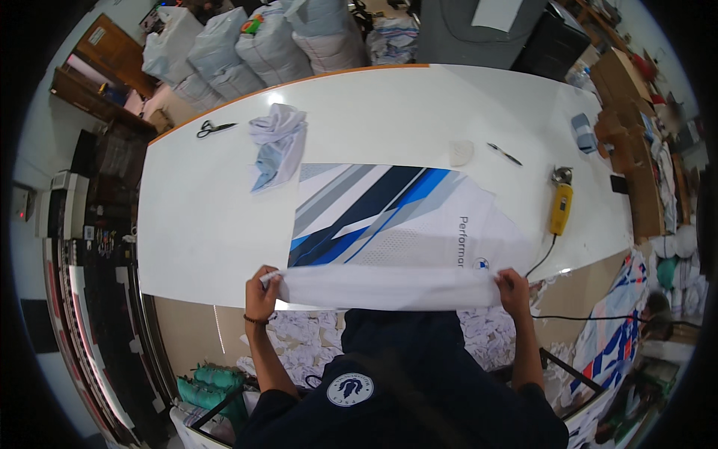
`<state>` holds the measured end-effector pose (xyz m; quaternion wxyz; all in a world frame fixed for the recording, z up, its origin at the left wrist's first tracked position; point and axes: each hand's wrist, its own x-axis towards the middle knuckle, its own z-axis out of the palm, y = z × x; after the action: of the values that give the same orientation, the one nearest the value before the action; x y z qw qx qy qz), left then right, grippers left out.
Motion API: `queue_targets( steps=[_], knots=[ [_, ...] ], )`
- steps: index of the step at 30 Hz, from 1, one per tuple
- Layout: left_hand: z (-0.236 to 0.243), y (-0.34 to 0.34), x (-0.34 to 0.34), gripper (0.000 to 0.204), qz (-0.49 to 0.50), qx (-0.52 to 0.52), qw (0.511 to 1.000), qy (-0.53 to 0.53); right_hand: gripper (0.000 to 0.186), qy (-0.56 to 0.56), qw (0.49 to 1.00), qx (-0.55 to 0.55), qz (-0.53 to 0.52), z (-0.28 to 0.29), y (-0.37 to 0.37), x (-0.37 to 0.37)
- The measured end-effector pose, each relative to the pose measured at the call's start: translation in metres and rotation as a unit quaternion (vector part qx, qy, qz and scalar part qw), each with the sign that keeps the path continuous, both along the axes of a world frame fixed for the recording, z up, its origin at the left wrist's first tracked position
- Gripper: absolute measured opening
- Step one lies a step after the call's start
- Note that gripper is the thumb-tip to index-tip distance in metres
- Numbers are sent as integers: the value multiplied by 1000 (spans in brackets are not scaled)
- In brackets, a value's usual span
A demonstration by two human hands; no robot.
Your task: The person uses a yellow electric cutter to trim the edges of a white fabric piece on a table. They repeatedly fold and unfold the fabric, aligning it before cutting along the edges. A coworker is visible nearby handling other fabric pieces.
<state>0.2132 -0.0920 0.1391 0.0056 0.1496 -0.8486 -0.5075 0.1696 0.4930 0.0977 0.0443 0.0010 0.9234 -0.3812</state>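
Note:
A printed fabric panel [389, 213] with white, grey, navy and blue diagonal stripes lies on the white table [202, 217]. Its near edge is turned over into a long white fold that runs along the front of the table. My left hand [262, 292] pinches the left end of this fold, and my right hand [513, 290] grips the right end. Both hands are closed on the cloth, level with each other. The fold hides the near part of the print.
Scissors [215, 129] and a crumpled cloth [278, 142] lie at the far left. A pen [505, 154], a pale curved piece [461, 153] and a yellow corded electric cutter [561, 202] are on the right. White sacks [262, 49] stand beyond the table; scraps [307, 337] cover the floor.

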Motion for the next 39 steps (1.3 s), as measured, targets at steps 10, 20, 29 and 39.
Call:
queue_targets(
  steps=[10,20,29,39],
  knots=[
    [-92,0,-176,29,40,-109,984,137,19,92,996,10,-11,-53,-26,-161],
    [-157,-6,-255,33,35,-232,972,29,19,43,986,142,-75,-91,-39,-224],
    [-167,-10,-261,33,91,-242,965,50,24,3,985,147,-92,-92,-44,-240],
    [-171,-13,-271,31,114,-275,953,57,27,-43,980,177,-75,-94,-47,-261]
  ],
)
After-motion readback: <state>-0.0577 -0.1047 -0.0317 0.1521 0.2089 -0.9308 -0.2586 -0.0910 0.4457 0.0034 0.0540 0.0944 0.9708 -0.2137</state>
